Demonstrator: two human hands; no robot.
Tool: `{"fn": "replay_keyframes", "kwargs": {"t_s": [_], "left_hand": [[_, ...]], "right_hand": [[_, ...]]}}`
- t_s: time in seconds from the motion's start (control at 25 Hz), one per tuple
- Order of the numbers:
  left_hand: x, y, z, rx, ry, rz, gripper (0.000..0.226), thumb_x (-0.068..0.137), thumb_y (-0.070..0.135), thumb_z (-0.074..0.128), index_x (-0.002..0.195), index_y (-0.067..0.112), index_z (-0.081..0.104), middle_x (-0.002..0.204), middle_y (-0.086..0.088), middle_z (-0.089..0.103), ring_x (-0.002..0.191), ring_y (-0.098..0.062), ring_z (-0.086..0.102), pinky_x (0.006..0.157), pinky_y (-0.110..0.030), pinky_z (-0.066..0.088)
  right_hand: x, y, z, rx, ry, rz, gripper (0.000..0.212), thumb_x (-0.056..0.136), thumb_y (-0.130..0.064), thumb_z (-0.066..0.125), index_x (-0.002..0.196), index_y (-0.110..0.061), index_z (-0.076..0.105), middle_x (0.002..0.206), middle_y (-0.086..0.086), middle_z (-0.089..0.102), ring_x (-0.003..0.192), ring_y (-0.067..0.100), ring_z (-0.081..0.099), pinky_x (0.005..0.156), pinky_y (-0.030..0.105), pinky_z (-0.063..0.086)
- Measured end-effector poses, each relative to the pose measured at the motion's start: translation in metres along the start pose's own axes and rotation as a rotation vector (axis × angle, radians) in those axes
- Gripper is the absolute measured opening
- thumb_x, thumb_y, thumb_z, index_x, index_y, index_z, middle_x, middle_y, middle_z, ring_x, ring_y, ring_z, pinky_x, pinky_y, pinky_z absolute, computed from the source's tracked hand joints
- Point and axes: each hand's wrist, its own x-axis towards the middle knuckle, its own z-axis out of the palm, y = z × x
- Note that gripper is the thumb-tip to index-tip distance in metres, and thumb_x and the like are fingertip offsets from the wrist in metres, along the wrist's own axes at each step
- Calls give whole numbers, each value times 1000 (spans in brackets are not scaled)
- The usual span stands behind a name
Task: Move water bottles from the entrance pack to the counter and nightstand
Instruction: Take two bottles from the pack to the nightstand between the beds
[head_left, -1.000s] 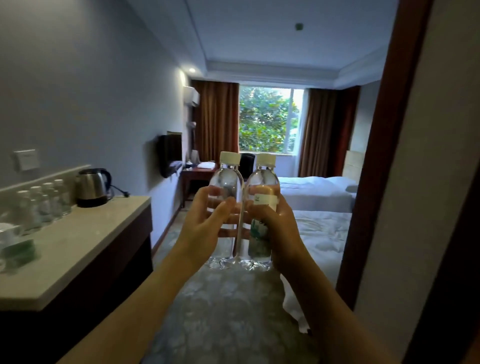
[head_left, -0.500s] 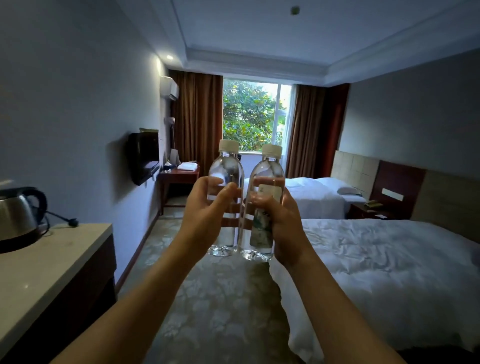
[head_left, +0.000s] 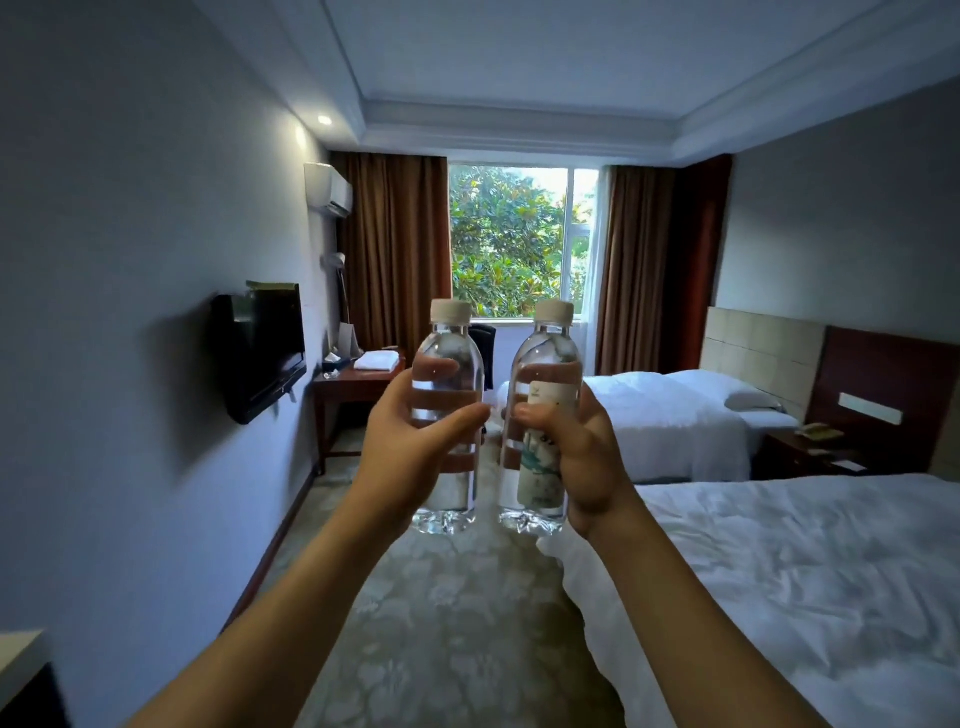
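While both my arms reach out ahead of me, my left hand curls around the left water bottle, thumb across its near side and fingers wrapped round the far side, showing through the clear plastic. My right hand grips the right water bottle the same way, thumb pressed on its label. Both bottles stand upright, capped, side by side with a narrow gap between them, at about 12 o'clock from me and held in the air over the patterned carpet. At 3 o'clock lies the near bed in white linen; beyond it, around 2 o'clock, the nightstand sits between that bed and the far bed. A corner of the counter shows at 8 o'clock. On the wall at 10 o'clock hangs a television, with a desk past it by the window.
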Motion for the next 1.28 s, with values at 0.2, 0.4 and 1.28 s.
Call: {"fn": "replay_keyframes", "kwargs": {"t_s": [0.2,0.4,1.28], "left_hand": [[154,-73,-16,27,34,24,36,83,5,68,118,13,61,93,-11,69,72,-22,69,61,-39,61],[297,-175,-49,10,41,31,32,82,11,72,112,18,63,93,-11,70,75,-23,70,57,-33,59],[996,-592,7,-105,-39,34,28,72,17,69,98,27,67,92,-12,72,72,-22,73,56,-29,56]], "right_hand": [[161,77,3,23,-30,40,46,55,-30,76,97,-15,65,81,9,69,75,27,69,64,42,60],[304,184,14,-38,-2,71,45,59,-25,76,101,-15,64,90,16,69,82,35,68,69,45,61],[1009,558,-89,-4,87,37,41,70,-21,72,110,-19,66,92,12,72,83,31,73,72,48,61]]}}
